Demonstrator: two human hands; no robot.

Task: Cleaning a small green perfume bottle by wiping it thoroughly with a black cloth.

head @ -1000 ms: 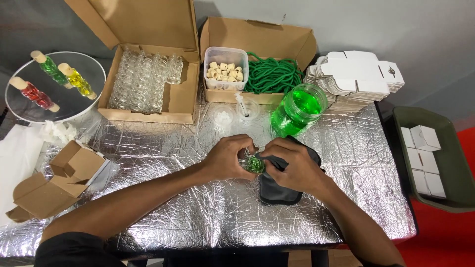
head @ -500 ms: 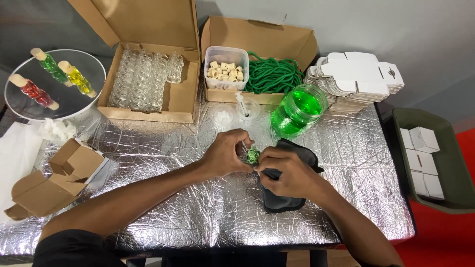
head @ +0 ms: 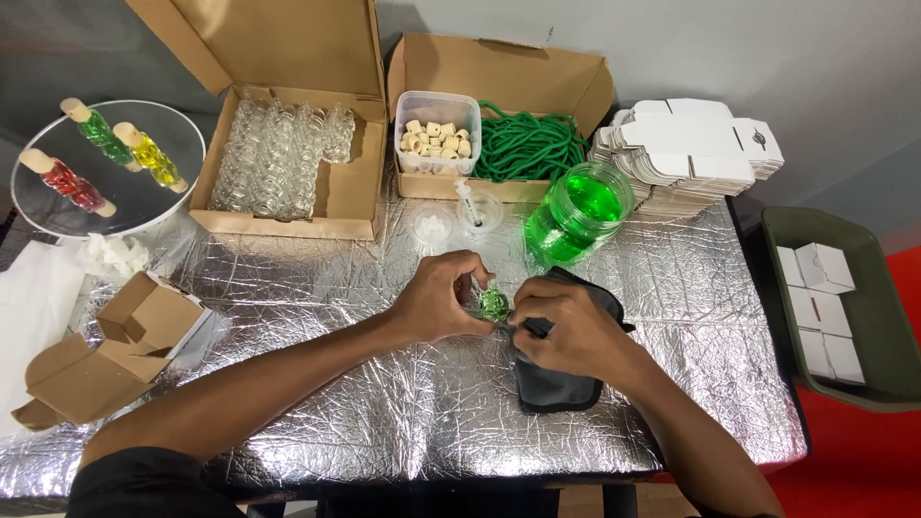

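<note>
My left hand (head: 443, 297) pinches a small clear glass bottle (head: 493, 304) filled with green liquid, held just above the foil-covered table (head: 384, 412). My right hand (head: 566, 331) is closed against the bottle's right end, with a dark slim tool showing between its fingers. Both hands hover over the left edge of a black pouch (head: 556, 384). What the right fingers do at the bottle's neck is hidden.
A jar of green liquid (head: 578, 211) stands behind the hands, with a syringe in a small cup (head: 477, 209) to its left. Further back sit a box of empty bottles (head: 283, 158), a tub of corks (head: 438, 134), green cord (head: 530, 146), white cartons (head: 691, 149), and a green bin (head: 844, 307) to the right.
The hands and the bottle have shifted slightly up and left over the pouch. The bottle has turned between the fingers.
</note>
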